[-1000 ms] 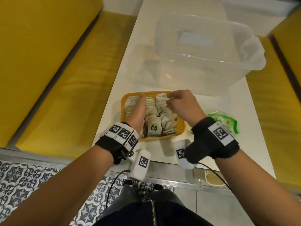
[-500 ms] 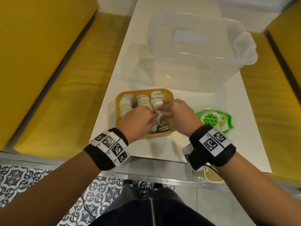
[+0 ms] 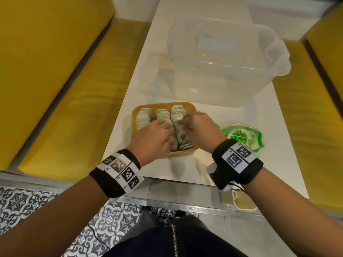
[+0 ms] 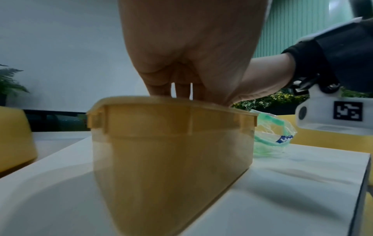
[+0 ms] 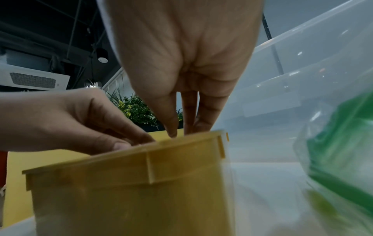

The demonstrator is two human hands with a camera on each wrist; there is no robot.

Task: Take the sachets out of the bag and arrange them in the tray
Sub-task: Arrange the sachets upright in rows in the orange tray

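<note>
- Two hands are reaching into one yellow tray (image 3: 136, 115) at frame centre in the head view.
- The left hand (image 3: 154, 138) is lying over the sachets (image 3: 161, 115) with fingers bent; whether it is gripping one cannot be told.
- The right hand (image 3: 199, 127) is pinching at a sachet in the right-hand row.
- The sachets are standing in three rows inside the tray.
- One green-printed bag (image 3: 243, 137) is lying flat, right of the tray.
- One clear storage bin (image 3: 222, 58) is standing beyond the tray, upper centre.
- Both wrist views are showing only the tray's outer wall; the sachets are showing in the head view alone.
- The white table (image 3: 259, 169) is running between two yellow benches (image 3: 55, 71); patterned floor tiles (image 3: 22, 201) are lying lower left.
</note>
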